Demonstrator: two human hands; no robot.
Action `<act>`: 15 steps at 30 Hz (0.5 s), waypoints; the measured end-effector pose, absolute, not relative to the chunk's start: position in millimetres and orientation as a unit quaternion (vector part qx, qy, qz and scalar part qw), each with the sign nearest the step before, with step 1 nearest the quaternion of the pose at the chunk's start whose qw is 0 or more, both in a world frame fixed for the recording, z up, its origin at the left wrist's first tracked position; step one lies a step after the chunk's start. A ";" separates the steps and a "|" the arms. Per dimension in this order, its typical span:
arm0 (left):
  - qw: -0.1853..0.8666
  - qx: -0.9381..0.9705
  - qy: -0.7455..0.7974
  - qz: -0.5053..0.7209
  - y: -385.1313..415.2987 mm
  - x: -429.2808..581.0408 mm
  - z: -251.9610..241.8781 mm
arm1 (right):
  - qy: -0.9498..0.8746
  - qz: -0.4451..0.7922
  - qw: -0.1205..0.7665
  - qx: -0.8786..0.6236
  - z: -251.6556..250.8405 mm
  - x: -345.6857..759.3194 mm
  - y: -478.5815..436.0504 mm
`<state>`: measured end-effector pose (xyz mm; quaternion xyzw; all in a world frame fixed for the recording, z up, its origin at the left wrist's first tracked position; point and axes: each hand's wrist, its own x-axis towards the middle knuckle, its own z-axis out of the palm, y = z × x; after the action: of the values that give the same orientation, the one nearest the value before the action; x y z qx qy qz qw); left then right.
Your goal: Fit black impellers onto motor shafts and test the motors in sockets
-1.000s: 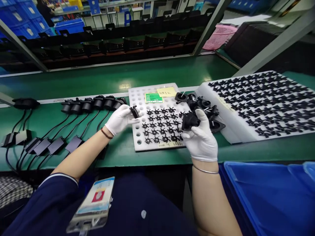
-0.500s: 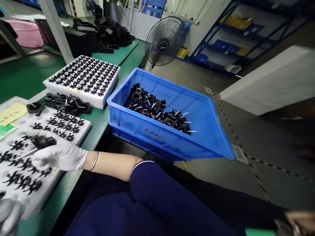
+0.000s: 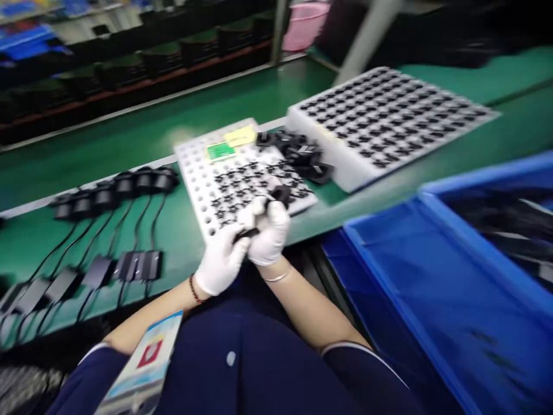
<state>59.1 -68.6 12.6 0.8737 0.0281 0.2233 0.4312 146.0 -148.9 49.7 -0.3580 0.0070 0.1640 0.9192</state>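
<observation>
My left hand [image 3: 220,259], in a white glove, is closed on a small dark piece [image 3: 246,233], blurred, which looks like one of the black impellers. Close beside it my right hand [image 3: 270,236], also gloved, grips a black plastic housing [image 3: 281,195]. Both hands are together over the near edge of a white foam tray [image 3: 194,184]. Rows of small black impellers [image 3: 235,184] sit in that tray, and its left columns show bare holes. A yellow note [image 3: 241,136] and a green card [image 3: 220,151] lie at the tray's back.
More black housings [image 3: 302,153] are heaped between this tray and a thicker foam block [image 3: 354,161] full of impellers. A blue bin [image 3: 389,253] with black parts stands at right. Several black cabled units [image 3: 123,184] with flat boxes [image 3: 98,271] line the green bench at left.
The view has swung left, from the bin to the bench. My right hand still has the black housing and is now beside my left hand, which holds a small dark piece.
</observation>
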 end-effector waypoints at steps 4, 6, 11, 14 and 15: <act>0.460 0.847 0.035 0.264 -53.2 51.8 -2.3 | 0.018 0.182 0.933 -0.311 32.4 152.3 -137.7; 0.473 0.842 0.043 0.258 -49.6 45.4 -3.5 | 0.041 0.176 0.928 -0.326 29.8 150.2 -134.1; 0.551 0.786 0.095 0.264 -48.2 47.9 6.0 | 0.034 0.206 0.910 -0.358 29.6 138.0 -122.0; 0.671 0.679 0.190 0.230 -45.8 58.1 11.2 | -0.017 0.173 0.915 -0.364 34.4 130.9 -117.4; 0.721 0.627 0.214 0.202 -44.4 60.9 11.5 | -0.027 0.156 0.917 -0.366 36.4 130.4 -117.0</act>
<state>60.9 -44.4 11.5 0.6273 0.2140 0.2018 0.7211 130.4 -117.0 36.4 -0.3658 -0.0271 0.1558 0.9172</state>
